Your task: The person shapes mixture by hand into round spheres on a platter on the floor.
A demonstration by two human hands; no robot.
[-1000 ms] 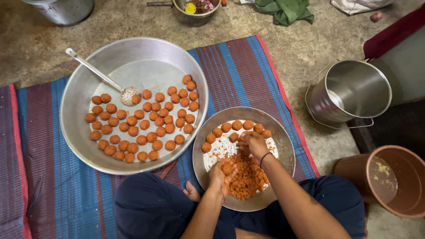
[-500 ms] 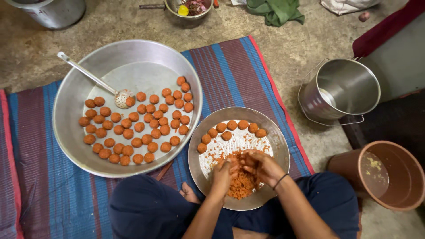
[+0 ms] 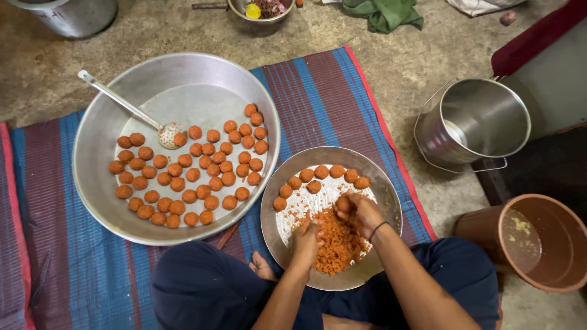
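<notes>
I sit cross-legged over a small round metal bowl [image 3: 273, 201]. It holds a loose heap of orange mixture [image 3: 339, 244] near me and a row of several orange balls [image 3: 318, 177] along its far side. My left hand [image 3: 306, 237] digs into the heap with fingers curled around some mixture. My right hand [image 3: 359, 212] is cupped just above the heap, closed on an orange lump. To the left, a large metal pan [image 3: 92, 177] holds many finished orange balls [image 3: 183, 177] and a slotted ladle [image 3: 122, 105].
Both vessels rest on a striped blue and maroon mat [image 3: 318, 98] on a concrete floor. A steel bucket [image 3: 483, 122] and a brown pot [image 3: 538, 244] stand at the right. A green cloth [image 3: 382, 12], a small bowl [image 3: 257, 9] and a steel vessel [image 3: 67, 15] lie at the far edge.
My right hand came back from the row of balls to the heap and closed on a lump. My left hand, which held a ball, now presses into the mixture.
</notes>
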